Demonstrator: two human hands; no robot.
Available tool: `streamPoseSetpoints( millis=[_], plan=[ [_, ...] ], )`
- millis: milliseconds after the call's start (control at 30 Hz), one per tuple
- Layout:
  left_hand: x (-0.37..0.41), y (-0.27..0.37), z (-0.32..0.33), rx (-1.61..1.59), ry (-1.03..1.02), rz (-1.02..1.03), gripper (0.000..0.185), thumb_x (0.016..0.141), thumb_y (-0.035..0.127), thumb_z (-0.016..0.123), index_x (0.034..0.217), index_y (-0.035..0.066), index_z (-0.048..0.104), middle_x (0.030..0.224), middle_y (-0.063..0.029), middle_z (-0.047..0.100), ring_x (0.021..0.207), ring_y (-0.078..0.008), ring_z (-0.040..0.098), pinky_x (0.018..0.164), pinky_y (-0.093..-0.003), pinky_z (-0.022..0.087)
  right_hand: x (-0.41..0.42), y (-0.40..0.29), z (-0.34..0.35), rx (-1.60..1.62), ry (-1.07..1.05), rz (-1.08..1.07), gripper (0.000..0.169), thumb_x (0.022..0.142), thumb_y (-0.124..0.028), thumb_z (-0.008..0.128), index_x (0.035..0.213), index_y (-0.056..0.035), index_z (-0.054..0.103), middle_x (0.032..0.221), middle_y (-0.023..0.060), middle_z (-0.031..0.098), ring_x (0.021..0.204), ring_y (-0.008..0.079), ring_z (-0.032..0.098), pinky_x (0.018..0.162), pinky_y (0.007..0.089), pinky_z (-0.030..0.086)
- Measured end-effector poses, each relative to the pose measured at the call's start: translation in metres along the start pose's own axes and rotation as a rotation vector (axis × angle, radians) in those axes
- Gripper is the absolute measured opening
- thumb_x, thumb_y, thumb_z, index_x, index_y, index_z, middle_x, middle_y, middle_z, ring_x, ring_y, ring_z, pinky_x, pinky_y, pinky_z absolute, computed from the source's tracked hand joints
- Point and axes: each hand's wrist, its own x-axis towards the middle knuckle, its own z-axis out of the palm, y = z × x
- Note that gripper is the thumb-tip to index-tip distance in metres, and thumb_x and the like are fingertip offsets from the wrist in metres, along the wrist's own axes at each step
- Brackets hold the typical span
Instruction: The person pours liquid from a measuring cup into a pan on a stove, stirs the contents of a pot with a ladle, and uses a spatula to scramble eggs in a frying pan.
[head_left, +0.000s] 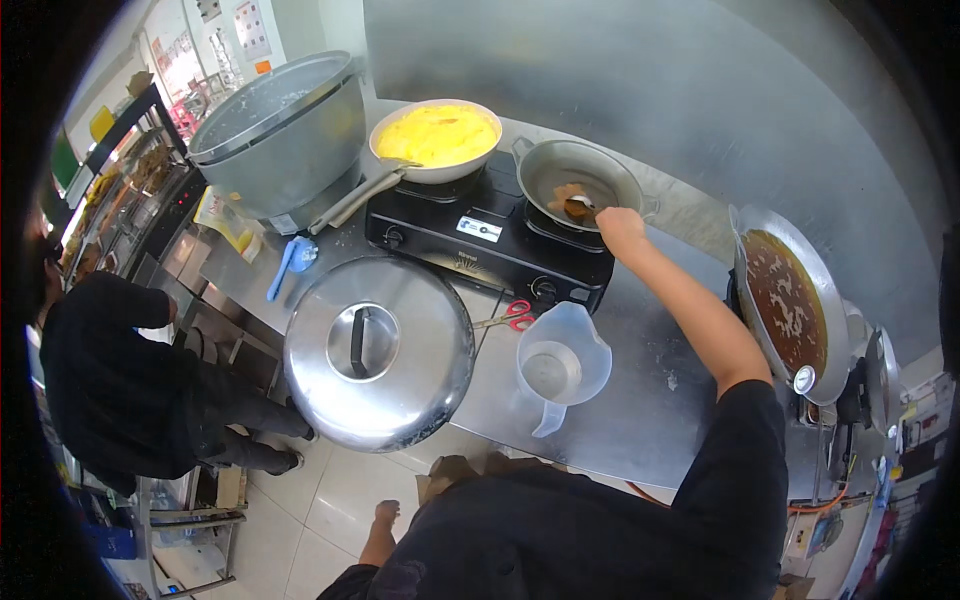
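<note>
My right hand (621, 226) is closed on the handle end of a small spoon (580, 202), over a metal wok (551, 165) on the right burner of the black gas stove (487, 232). A reddish-brown substance lies in the wok under the spoon. On the left burner stands a pale frying pan (484, 161) filled with yellow food (439, 135). My left hand (387, 511) hangs low beside my body, away from the counter; its fingers look curled, and whether it holds something is unclear.
A translucent measuring jug (592, 352), red-handled scissors (517, 315) and a large steel lid (420, 352) lie before the stove. A big pot (300, 150) stands left, a wok of brown liquid (784, 300) right. Another person (120, 375) stands at far left.
</note>
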Motion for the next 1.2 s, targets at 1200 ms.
streamPoseSetpoints(
  millis=[1200],
  plan=[
    [0.017,-0.020,-0.066,0.603,0.008,0.512,0.013,0.076,0.017,0.048,0.081,0.007,0.055,0.069,-0.0075,0.058,0.059,-0.0189,0.056,0.045,-0.0346,0.040,0.038,0.000,-0.005,0.203,0.023,0.103,0.013,0.074,-0.005,0.047,0.074,0.0008,0.058,0.075,0.0199,0.059,0.070,0.0320,0.060,0.058,0.0378,0.049]
  ],
)
